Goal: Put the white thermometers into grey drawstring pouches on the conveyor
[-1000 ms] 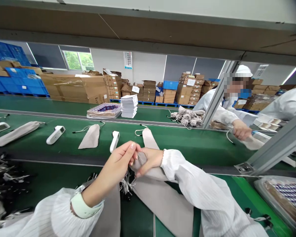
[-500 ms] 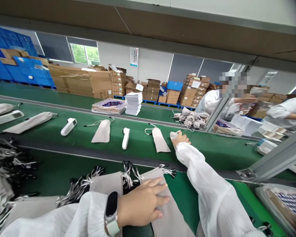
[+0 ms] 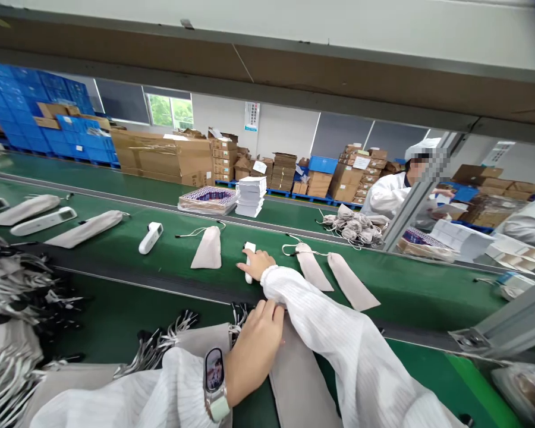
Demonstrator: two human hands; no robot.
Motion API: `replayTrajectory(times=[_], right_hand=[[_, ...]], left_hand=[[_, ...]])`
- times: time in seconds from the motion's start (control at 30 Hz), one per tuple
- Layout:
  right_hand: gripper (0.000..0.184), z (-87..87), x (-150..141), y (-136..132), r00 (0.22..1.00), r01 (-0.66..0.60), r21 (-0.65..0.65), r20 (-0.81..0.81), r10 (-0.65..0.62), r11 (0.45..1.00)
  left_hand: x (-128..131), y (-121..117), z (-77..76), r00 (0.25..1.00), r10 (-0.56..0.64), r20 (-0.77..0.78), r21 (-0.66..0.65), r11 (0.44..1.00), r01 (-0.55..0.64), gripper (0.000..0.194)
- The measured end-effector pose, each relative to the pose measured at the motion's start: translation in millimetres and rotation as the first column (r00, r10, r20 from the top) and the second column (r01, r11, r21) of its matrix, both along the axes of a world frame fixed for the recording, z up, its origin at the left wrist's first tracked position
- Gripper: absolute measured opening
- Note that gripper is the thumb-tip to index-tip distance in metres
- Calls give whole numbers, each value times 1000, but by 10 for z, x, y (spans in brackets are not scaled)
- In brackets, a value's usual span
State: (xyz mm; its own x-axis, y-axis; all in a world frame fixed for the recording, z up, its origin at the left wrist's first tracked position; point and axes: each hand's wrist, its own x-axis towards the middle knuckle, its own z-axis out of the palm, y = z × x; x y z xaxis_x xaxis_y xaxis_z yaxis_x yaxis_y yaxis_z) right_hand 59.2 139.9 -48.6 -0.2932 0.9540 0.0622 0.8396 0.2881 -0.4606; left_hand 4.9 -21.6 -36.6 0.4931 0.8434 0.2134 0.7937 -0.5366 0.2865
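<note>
Head view, item one: our right hand [image 3: 255, 264] reaches over the conveyor belt [image 3: 396, 285] and closes its fingers over a white handheld thermometer [image 3: 249, 260]. The device lies on the belt's middle lane, long axis running across the belt, one end toward the far edge and the other toward us; most of its body is covered by the hand, so we cannot tell which end is the head. We judge the grip a light top grasp, as suits lifting a flat-lying thing.

Item two: our left hand [image 3: 254, 348], fingers open and flat, presses on a grey drawstring pouch [image 3: 294, 380] at the near edge of the bench; we judge that it pins the pouch.

Item three: further pouches on the belt, one [image 3: 208, 248] just left of the thermometer and two [image 3: 314, 268] [image 3: 351, 289] to its right, mouths and cords toward the far edge. A second white thermometer [image 3: 150, 238] lies farther left, also across the belt.

Item four: a bundle of pouch cords [image 3: 13, 285] at the bench's left end. Beyond the belt, a stack of white booklets [image 3: 250, 197] and a tray of batteries [image 3: 207, 200]. A co-worker in white [image 3: 390, 193] stands at the far right.
</note>
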Motion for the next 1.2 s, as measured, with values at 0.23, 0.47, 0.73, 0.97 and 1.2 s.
replayTrajectory(times=[0.23, 0.47, 0.73, 0.97, 1.2], right_hand=[[38, 13, 369, 102, 983, 22, -190, -172, -55, 982], [77, 339, 957, -288, 436, -197, -258, -887, -152, 946], [80, 576, 991, -396, 205, -251, -288, -949, -240, 924], [77, 566, 990, -422, 259, -277, -290, -941, -219, 916], [66, 639, 924, -537, 332, -355, -305, -925, -186, 884]], left_hand=[[-34, 100, -5, 999, 9, 40, -94, 996, -5, 21], [-42, 115, 37, 997, 68, -30, -53, 996, -69, 14], [-19, 36, 58, 995, 20, -100, -18, 1000, -22, 17], [-33, 91, 19, 994, 28, -105, -20, 999, -30, 12], [-51, 78, 120, 999, 11, -46, -52, 999, -13, 10]])
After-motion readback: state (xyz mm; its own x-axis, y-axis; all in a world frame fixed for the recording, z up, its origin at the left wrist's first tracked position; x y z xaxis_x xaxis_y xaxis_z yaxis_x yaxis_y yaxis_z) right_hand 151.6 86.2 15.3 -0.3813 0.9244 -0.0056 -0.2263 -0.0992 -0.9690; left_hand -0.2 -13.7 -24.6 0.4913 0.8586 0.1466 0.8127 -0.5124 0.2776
